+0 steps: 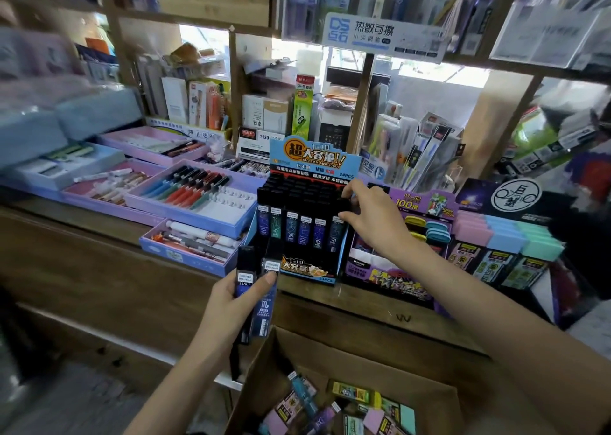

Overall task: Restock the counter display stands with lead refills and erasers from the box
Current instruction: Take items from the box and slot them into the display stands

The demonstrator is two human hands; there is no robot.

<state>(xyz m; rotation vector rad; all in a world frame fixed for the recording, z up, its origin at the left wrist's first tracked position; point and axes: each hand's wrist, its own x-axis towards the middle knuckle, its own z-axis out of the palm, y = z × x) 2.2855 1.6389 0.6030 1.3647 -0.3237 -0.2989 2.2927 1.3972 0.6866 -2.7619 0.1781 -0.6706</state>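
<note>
A blue lead-refill display stand stands on the wooden counter, filled with rows of dark refill tubes. My right hand is at the stand's right end, its fingers curled round a tube in the rightmost column. In front of the counter, my left hand grips two or three dark blue refill tubes upright. The open cardboard box sits below, holding loose refill packs and erasers.
To the right of the stand are a purple refill display and pastel erasers. On the left lie purple pen trays. Shelves of stationery rise behind the counter.
</note>
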